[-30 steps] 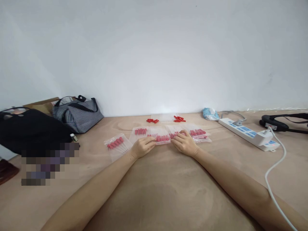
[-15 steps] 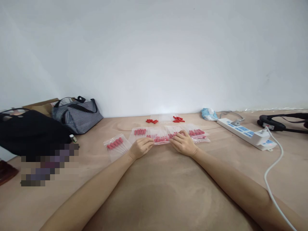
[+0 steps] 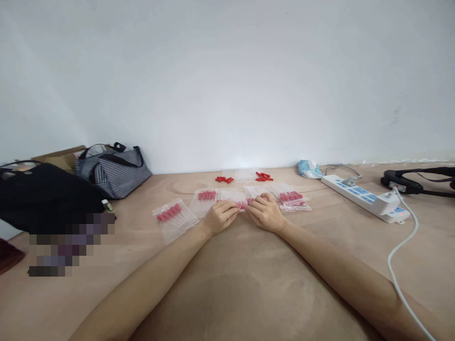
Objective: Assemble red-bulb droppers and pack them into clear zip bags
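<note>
My left hand (image 3: 221,217) and my right hand (image 3: 265,213) are close together at the middle of the table, fingers closed on the near edge of a clear zip bag (image 3: 242,208). Red-handled pieces inside it show between my fingertips; most of the bag is hidden. Left of my left hand lie two more clear bags, one fanned out with red-ended sticks (image 3: 169,213) and one with upright red ends (image 3: 206,195). Past my right hand, more bags with red pieces (image 3: 291,196) overlap. What the red pieces are I cannot tell.
Loose red pieces (image 3: 223,179) and a second red pile (image 3: 264,176) lie by the wall. At right stand a white power strip (image 3: 362,196) with a cable (image 3: 393,265), a blue-white packet (image 3: 309,169) and a black headset (image 3: 401,182). A striped bag (image 3: 122,173) and black bag (image 3: 50,196) sit left.
My left hand has slid right along the bag's edge and my right hand slightly left, so the gap between them has narrowed. Less of the bag shows now.
</note>
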The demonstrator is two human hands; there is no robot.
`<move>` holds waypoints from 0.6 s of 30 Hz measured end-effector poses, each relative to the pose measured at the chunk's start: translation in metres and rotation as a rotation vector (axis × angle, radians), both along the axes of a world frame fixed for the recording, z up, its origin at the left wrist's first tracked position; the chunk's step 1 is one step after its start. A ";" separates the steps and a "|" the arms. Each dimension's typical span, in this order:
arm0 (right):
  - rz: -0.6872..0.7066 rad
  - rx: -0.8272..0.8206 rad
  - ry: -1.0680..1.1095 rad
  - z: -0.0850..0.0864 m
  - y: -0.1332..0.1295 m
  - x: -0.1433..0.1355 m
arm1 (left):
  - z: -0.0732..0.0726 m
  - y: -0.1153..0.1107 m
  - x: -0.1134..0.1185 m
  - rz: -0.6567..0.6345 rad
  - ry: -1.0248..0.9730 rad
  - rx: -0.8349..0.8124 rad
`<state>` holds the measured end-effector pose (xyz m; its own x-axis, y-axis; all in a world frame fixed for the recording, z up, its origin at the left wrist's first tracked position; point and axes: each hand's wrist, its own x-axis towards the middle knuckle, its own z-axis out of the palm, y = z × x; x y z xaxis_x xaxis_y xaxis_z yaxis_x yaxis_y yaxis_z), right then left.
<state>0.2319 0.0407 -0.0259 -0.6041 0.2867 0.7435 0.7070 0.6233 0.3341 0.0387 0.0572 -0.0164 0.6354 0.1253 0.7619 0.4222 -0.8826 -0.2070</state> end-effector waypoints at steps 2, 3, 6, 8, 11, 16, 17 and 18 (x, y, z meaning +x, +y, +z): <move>-0.003 0.007 0.000 0.000 0.000 0.000 | 0.000 0.000 0.000 -0.001 -0.011 0.004; -0.003 0.012 -0.001 0.000 0.000 0.001 | 0.000 0.001 0.000 -0.001 -0.015 0.007; 0.003 0.032 -0.001 0.000 0.000 0.001 | 0.000 0.001 0.000 -0.008 -0.018 0.018; 0.010 0.035 -0.002 0.000 0.001 0.000 | 0.000 0.002 0.001 -0.012 -0.017 0.030; 0.007 0.024 -0.004 0.000 0.002 -0.002 | 0.000 0.003 0.003 -0.016 -0.007 0.054; 0.001 0.025 0.008 0.000 0.002 -0.005 | 0.000 0.004 0.005 -0.005 0.014 0.091; 0.009 0.028 0.010 0.000 0.002 -0.005 | 0.000 0.005 0.005 -0.002 0.019 0.097; 0.017 0.032 0.011 0.000 0.002 -0.005 | 0.000 0.005 0.005 0.002 0.025 0.104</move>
<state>0.2270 0.0426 -0.0256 -0.6004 0.2524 0.7588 0.7002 0.6242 0.3464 0.0440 0.0617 -0.0163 0.6543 0.0474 0.7547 0.4172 -0.8551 -0.3079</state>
